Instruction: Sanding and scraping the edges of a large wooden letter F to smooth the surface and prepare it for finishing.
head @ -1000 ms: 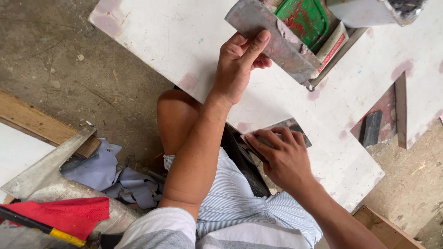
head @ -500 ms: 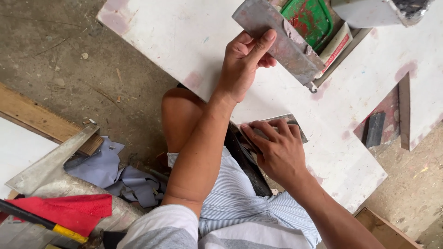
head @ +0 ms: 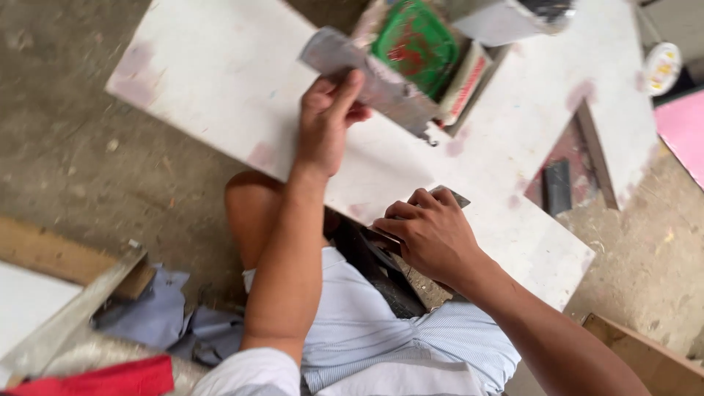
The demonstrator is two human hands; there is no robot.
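Seen from above, seated at the near edge of a white board (head: 220,88) laid flat and serving as the table, bare knee tucked under it. Left hand (head: 326,121) raised over the board, fingers (head: 345,92) and thumb pinched shut on the lower end of a flat grey metal blade (head: 367,73), a wide scraper by the look of it. Long axis of the blade running from upper left down to the right, its far end ending just beside the box with the green lid (head: 418,44) and seeming to overlap that box's near corner; touching or only passing in front, cannot tell. Right hand (head: 433,235) lower and nearer the body, at the board's near edge, fingers curled closed over a second, smaller flat grey piece (head: 451,194) with only its far corner showing past the knuckles; dark strip (head: 381,271) beneath the palm, across the lap. The two hands well apart, bare white board between them. Open room to the left of the raised blade; crowded to the right by the box. Beyond the right hand, a cut-out in the board with a dark block (head: 557,187) lying in it. Concrete floor (head: 73,169) to the left, crumpled cloth (head: 158,315) beside the thigh.
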